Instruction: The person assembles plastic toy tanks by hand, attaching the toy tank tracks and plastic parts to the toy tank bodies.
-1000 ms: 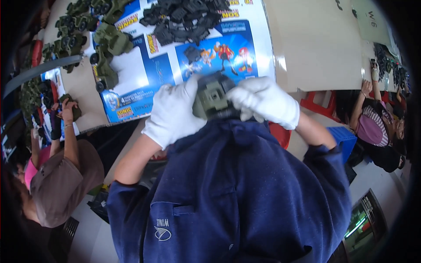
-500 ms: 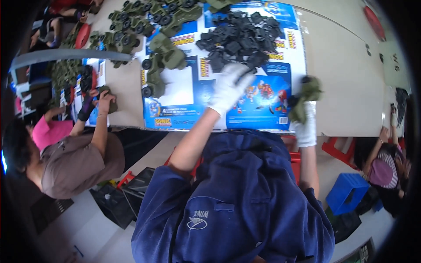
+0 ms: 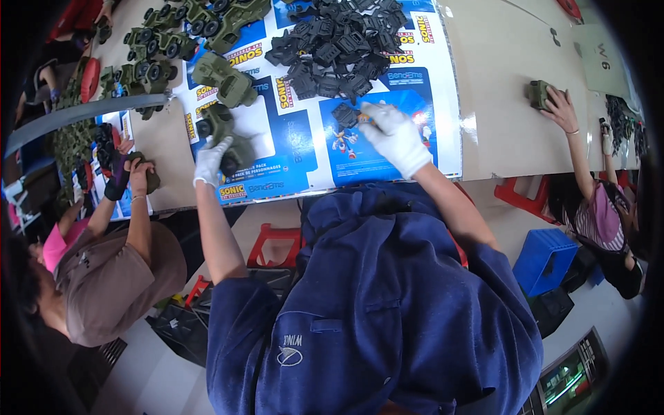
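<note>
Now left hand [image 3: 209, 160] grips green toy truck [image 3: 232, 149]; right hand [image 3: 395, 137] touches black part [image 3: 348, 114].

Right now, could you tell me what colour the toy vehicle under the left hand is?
Olive green with black wheels: the toy vehicle under the left hand, head view.

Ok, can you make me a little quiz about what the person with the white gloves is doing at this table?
1. True or false: both hands wear white gloves.
2. What does the left hand rest on?
A. a red stool
B. an olive-green toy truck body
C. a blue crate
3. Fill in: the right hand reaches beside the pile of ____ plastic parts.

Key: 1 true. 2 B. 3 black. The pile lies on a blue and white printed cardboard sheet. More green toy trucks stand at the far left of the table.
</note>
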### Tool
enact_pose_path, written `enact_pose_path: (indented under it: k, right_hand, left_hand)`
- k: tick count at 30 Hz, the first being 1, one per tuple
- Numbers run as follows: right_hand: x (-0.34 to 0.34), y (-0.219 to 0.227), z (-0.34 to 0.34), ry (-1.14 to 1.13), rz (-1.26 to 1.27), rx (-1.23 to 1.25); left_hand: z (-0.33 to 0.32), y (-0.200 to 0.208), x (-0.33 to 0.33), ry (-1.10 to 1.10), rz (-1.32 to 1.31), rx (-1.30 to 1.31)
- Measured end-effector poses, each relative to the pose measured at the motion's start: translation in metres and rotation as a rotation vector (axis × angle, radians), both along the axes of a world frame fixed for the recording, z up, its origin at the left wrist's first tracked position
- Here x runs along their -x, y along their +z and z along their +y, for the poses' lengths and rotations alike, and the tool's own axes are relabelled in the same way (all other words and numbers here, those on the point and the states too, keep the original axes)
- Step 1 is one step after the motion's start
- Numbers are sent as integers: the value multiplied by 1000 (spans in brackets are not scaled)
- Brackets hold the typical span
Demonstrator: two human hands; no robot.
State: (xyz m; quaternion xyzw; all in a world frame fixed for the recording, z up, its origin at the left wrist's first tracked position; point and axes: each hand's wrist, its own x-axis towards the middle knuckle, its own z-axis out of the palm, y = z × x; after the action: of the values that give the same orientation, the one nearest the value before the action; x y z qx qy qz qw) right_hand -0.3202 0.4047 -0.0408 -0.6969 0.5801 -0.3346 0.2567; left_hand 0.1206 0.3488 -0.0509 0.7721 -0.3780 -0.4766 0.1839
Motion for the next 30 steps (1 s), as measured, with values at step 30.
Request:
enact_pose_path:
  k: [30]
  right_hand:
    - [40,-11,0,607,562,-28]
  left_hand:
    - [55,44,132,-1849,-992,841]
